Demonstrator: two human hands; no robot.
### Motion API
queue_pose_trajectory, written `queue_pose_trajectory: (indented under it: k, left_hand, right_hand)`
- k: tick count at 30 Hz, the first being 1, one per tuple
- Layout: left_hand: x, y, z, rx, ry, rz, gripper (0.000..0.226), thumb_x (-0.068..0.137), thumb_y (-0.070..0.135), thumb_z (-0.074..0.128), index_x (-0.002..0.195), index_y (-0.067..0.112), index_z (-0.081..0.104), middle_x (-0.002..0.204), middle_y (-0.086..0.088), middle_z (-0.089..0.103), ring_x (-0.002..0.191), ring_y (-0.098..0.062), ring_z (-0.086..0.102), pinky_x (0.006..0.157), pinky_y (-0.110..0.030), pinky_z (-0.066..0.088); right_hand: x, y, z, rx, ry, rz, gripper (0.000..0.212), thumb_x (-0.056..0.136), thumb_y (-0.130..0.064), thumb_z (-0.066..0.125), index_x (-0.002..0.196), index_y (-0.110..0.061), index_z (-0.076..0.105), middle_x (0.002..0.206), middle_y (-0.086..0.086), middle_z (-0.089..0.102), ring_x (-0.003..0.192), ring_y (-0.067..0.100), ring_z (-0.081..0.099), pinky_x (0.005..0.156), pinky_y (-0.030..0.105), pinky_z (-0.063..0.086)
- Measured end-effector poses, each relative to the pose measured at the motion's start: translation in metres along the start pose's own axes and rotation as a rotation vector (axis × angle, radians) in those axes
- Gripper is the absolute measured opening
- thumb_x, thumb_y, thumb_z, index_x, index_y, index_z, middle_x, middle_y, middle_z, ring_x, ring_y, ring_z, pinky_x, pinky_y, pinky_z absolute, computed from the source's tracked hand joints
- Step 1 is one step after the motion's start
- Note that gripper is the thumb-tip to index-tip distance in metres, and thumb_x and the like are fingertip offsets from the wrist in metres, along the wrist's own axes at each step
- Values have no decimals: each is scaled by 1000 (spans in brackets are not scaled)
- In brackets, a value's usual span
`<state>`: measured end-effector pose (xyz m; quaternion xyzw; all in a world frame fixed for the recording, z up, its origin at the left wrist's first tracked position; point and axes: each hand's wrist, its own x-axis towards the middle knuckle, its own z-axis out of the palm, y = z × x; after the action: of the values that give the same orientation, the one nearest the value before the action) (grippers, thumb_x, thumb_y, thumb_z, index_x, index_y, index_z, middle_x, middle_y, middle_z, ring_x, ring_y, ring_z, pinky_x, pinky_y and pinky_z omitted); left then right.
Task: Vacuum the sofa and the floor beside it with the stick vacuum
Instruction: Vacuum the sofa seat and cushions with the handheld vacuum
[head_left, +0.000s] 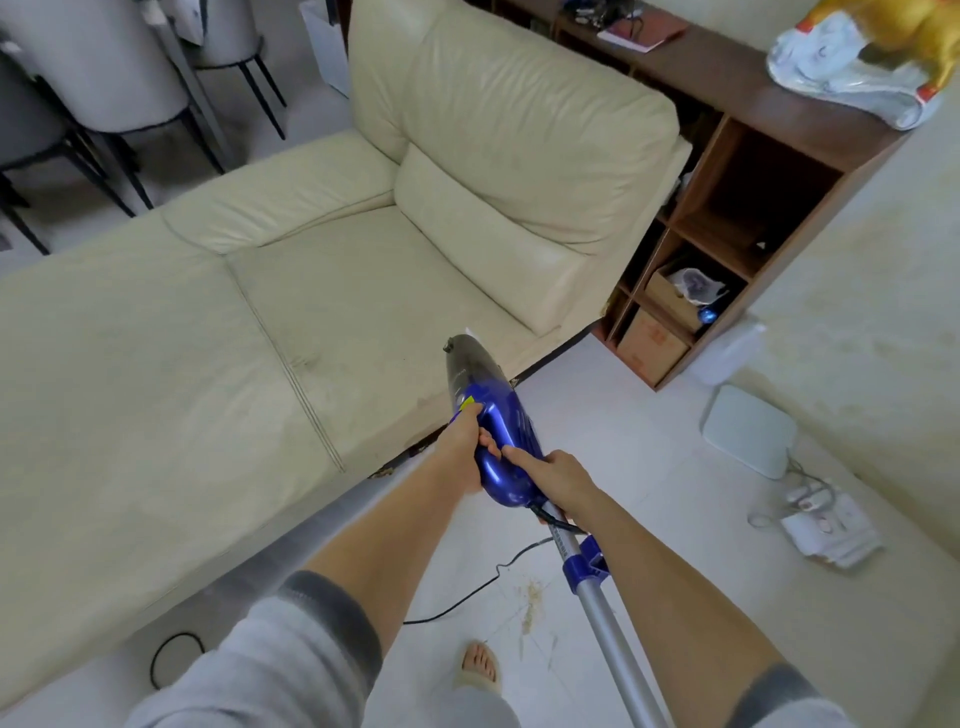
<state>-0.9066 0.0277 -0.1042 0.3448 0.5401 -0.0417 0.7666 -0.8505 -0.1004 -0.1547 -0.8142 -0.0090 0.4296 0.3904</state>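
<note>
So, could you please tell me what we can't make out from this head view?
- Stick vacuum: its nozzle tip is foreshortened behind the body; contact with the sofa is unclear.
- Metal tube: runs off the bottom edge.
- Right hand: its palm side is hidden, so what it grips is unclear.
- Power cord: passes behind the left arm.
- Shelf boxes: print too small.

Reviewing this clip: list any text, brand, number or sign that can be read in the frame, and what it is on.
Nothing can be read.
Vacuum body: faint pale lettering, too blurred.
Silver tube: small printed strip, too small.
Yellow label near the left hand: no legible characters.
Cardboard box in the shelf: reddish marks, illegible.
</note>
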Motion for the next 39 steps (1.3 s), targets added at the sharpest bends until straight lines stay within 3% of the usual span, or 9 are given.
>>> queue_pose_trajectory:
  k: [14,20,25,31,39]
  left_hand:
    - [-9,3,-7,76,-58,-54,43,94,28,57,56,14,41,31,4,36,26,-8,34,45,-23,34]
    - [-25,-22,-49,118,-188,-86,36,94,14,51,60,14,40,30,5,34,22,-7,31,32,-12,30]
    - [-19,-45,-98,223,-244,-116,32,91,4,42,61,13,38,31,5,34,22,-6,30,31,-10,28]
    - [12,-93,-179,348,-153,-204,34,89,8,45,57,15,38,35,5,34,26,-8,30,36,-17,31]
    - [21,-153,-269,469,62,-286,30,85,8,46,57,16,37,35,5,34,26,-10,31,42,-23,31]
  right_hand:
    - [-20,13,24,177,55,89,76,68,-68,67,107,-3,59,90,13,68,71,24,62,64,32,52]
    - [-84,29,72,398,87,204,68,75,-57,73,102,5,61,60,10,58,44,18,51,48,26,44]
    - [-125,37,133,545,65,309,50,77,-49,74,92,-2,63,63,9,56,47,17,48,47,24,43]
    - [-145,76,211,577,-100,507,27,90,-34,60,89,-8,53,71,9,51,52,18,48,52,28,46]
    - [-167,131,300,554,-234,645,30,90,-41,52,87,-12,51,76,8,55,55,17,56,57,26,49]
